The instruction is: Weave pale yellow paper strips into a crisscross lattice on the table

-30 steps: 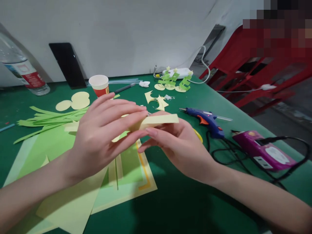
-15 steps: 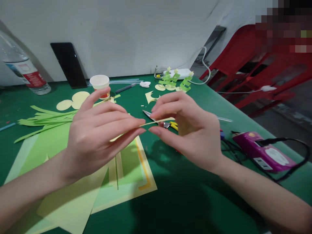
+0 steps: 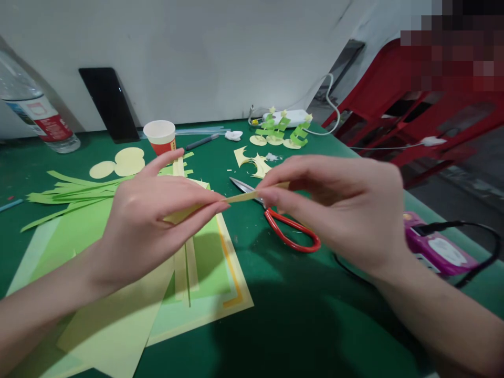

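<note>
Paper strip [image 3: 242, 197], pale yellow, now spans the gap between two pinching hands: the right hand [image 3: 350, 215], loose around it half a second ago, has closed its fingertips on it while the left hand [image 3: 145, 220] keeps its grip, so it is steadied from two sides. Below, sheets [image 3: 114, 320] and red-handled scissors [image 3: 269, 214] lie on a green table [image 3: 271, 315]; behind come a cup [image 3: 159, 137], a phone [image 3: 108, 105] against the white wall [image 3: 220, 58], and red chairs [image 3: 378, 100].

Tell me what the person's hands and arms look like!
The left hand and right hand have slim fingers, with no gloves or rings in view. The left forearm and right forearm are bare: no sleeve, watch or bracelet shows.
</note>
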